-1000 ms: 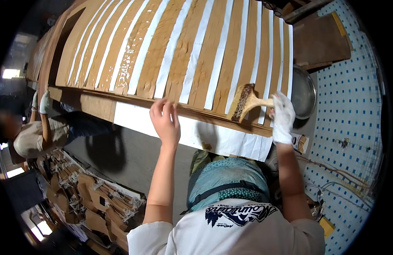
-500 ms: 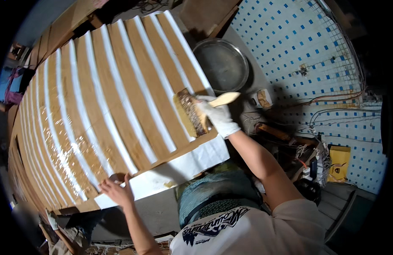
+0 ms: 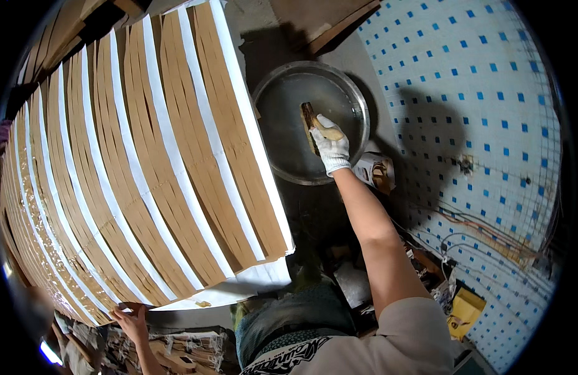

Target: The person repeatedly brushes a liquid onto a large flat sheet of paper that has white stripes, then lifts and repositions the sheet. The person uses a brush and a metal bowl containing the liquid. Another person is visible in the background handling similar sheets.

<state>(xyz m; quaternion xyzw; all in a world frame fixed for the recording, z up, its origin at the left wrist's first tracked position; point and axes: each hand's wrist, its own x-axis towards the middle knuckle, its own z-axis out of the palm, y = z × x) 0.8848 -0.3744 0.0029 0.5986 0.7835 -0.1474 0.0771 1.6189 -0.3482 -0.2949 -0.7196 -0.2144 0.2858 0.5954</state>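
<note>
My right hand (image 3: 333, 147), in a white knit glove, grips a wide brush (image 3: 308, 119) with a pale wooden handle. It holds the brush over a round metal basin (image 3: 311, 65) that has cloudy liquid in it; whether the bristles touch the liquid is hard to tell. At the lower left, my bare left hand (image 3: 133, 322) rests its fingers along the near edge of a broad spread of brown strips (image 3: 176, 119) between white bands (image 3: 223, 169). Glossy wet patches cover the spread's left part.
A small printed packet (image 3: 374, 172) lies beside the basin. White tiled wall with blue squares (image 3: 464, 144) rises at the right, cables along it. A yellow packet (image 3: 466, 311) is at the lower right. Another person's arm (image 3: 70, 344) shows at the lower left.
My right hand has lifted the brush off the brown strips and carried it up and right, over the basin. My left hand stays at the near edge. The view has shifted right.
</note>
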